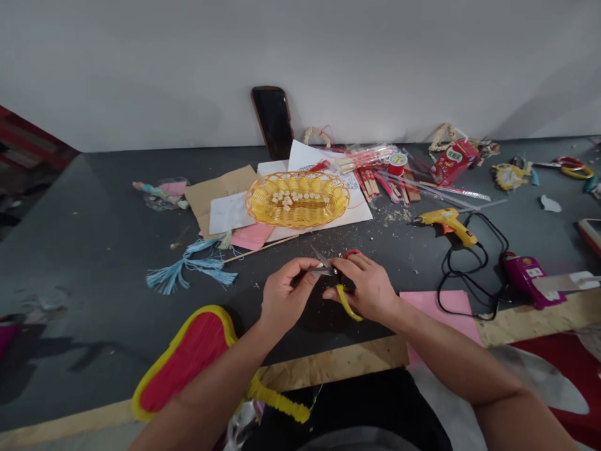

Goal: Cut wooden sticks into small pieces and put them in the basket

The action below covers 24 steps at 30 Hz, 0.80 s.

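The scissors [328, 271] are in the right hand [369, 285], its fingers and thumb curled about the handles, above the front edge of the table [107, 250]. The blades stand apart and point left, the lower one reaching the fingertips of the left hand [287, 294]. That hand is pinched nearly closed; whether it grips a small piece, I cannot tell. The yellow basket [298, 219] lies beyond both hands, toward the table's back edge.
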Motion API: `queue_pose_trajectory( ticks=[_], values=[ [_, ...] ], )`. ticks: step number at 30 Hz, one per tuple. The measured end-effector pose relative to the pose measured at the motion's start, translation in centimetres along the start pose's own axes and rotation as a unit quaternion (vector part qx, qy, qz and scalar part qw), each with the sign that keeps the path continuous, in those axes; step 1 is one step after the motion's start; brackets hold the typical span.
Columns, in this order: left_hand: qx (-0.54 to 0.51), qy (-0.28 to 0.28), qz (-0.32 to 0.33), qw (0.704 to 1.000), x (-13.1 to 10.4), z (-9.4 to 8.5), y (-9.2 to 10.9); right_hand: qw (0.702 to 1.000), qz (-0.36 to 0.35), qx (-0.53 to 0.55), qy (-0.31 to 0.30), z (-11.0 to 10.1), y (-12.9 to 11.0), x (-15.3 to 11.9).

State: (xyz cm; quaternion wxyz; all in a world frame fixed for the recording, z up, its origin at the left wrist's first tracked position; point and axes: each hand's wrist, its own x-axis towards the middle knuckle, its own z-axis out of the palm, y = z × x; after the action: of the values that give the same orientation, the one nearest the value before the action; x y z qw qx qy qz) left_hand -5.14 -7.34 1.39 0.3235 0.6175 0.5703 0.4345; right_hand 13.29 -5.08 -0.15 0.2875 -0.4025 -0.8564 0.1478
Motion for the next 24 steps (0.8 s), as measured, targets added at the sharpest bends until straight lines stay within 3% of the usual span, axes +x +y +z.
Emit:
queue_pose_trajectory(
  ticks=[24],
  values=[
    [0.040, -0.018, -0.010, 0.999, -0.34, 0.54, 0.04, 0.999, 0.002, -0.005, -0.032, 0.71, -0.21, -0.71]
  ],
)
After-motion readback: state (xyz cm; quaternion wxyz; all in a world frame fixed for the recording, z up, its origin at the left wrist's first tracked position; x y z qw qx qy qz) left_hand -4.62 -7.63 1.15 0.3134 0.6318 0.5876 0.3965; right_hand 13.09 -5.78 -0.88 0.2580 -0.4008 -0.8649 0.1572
